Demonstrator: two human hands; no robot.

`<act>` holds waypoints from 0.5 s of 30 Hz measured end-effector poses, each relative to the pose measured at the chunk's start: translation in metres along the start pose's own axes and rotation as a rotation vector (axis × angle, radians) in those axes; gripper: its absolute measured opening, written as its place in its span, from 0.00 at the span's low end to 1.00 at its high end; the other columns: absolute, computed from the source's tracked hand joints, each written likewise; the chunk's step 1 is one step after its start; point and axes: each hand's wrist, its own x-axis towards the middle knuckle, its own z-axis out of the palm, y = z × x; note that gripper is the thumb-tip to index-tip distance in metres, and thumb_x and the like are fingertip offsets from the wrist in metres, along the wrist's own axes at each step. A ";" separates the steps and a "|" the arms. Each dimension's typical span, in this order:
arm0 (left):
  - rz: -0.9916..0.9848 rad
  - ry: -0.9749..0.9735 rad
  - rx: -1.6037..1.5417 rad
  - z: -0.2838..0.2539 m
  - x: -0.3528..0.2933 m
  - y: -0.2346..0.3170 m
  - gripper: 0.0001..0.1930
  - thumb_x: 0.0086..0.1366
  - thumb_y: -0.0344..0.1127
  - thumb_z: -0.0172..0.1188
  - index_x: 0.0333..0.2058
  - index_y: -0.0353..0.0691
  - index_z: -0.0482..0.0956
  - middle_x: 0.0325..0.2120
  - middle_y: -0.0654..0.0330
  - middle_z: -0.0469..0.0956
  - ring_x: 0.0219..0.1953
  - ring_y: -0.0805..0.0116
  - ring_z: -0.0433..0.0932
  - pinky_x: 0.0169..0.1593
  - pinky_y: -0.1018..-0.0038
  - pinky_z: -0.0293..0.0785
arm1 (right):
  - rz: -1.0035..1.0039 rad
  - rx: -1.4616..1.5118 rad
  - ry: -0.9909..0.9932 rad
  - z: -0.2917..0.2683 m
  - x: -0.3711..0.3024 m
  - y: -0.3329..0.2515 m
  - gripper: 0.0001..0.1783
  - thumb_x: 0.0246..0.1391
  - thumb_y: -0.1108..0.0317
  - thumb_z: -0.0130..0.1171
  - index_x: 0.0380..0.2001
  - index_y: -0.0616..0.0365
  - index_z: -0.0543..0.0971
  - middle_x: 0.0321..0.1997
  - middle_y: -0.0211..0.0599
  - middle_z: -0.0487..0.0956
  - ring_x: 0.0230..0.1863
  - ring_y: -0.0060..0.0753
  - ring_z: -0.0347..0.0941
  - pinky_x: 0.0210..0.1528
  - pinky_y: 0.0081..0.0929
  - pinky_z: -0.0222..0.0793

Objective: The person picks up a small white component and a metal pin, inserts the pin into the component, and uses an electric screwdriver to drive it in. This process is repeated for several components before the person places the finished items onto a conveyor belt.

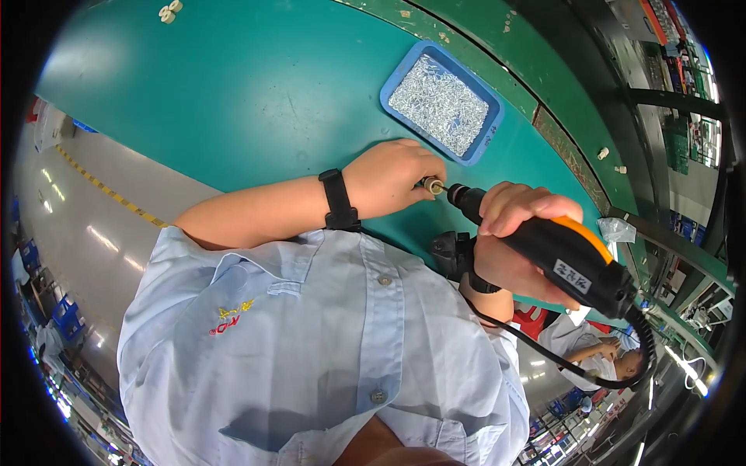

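Note:
My left hand (396,177) is closed, pinching a small cream-coloured round part (433,185) above the green bench. Wrapped round a black and orange electric screwdriver (563,248), my right hand (517,237) holds the tool tilted, its tip pointing left. The thin bit reaches the cream part's open end; whether a screw sits on it is too small to tell. Just beyond my left hand is a blue tray (396,74) holding a heap of small silvery screws (439,101).
Several cream parts (169,11) lie on the green bench (233,85) at the far left. Two more cream pieces (604,154) rest on the green ledge at right. The screwdriver's black cable (575,374) loops below my right arm. Another person (587,349) sits at lower right.

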 end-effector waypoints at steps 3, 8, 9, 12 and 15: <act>0.022 0.021 0.013 0.000 -0.001 0.002 0.12 0.46 0.31 0.65 0.33 0.42 0.78 0.29 0.61 0.77 0.34 0.59 0.74 0.40 0.67 0.69 | -0.008 0.021 0.020 0.001 0.005 -0.011 0.51 0.38 0.21 0.41 0.42 0.65 0.64 0.17 0.36 0.70 0.14 0.30 0.65 0.19 0.27 0.62; 0.124 0.095 -0.048 -0.010 0.003 0.014 0.13 0.47 0.31 0.64 0.34 0.43 0.78 0.29 0.61 0.77 0.34 0.58 0.74 0.40 0.67 0.69 | -0.096 0.036 0.077 -0.002 0.010 -0.024 0.52 0.39 0.21 0.40 0.46 0.65 0.63 0.16 0.36 0.70 0.14 0.30 0.65 0.19 0.27 0.61; 0.146 0.101 -0.084 -0.013 0.008 0.017 0.13 0.48 0.30 0.64 0.36 0.43 0.79 0.31 0.60 0.77 0.35 0.59 0.74 0.41 0.68 0.69 | -0.101 0.060 0.081 -0.004 0.012 -0.025 0.52 0.40 0.21 0.41 0.47 0.64 0.63 0.16 0.36 0.70 0.14 0.30 0.64 0.19 0.27 0.61; 0.044 -0.057 -0.112 -0.021 0.021 0.020 0.12 0.49 0.29 0.63 0.35 0.43 0.79 0.31 0.60 0.77 0.35 0.59 0.75 0.41 0.68 0.69 | -0.151 0.062 0.069 -0.005 0.017 -0.027 0.52 0.40 0.21 0.41 0.47 0.64 0.63 0.17 0.36 0.70 0.14 0.30 0.65 0.19 0.27 0.60; 0.017 -0.135 -0.013 -0.032 0.039 0.014 0.12 0.50 0.28 0.62 0.36 0.44 0.79 0.33 0.61 0.77 0.36 0.59 0.74 0.42 0.69 0.69 | -0.207 0.060 0.094 -0.006 0.025 -0.032 0.52 0.40 0.22 0.41 0.47 0.64 0.63 0.18 0.36 0.71 0.15 0.30 0.65 0.19 0.27 0.60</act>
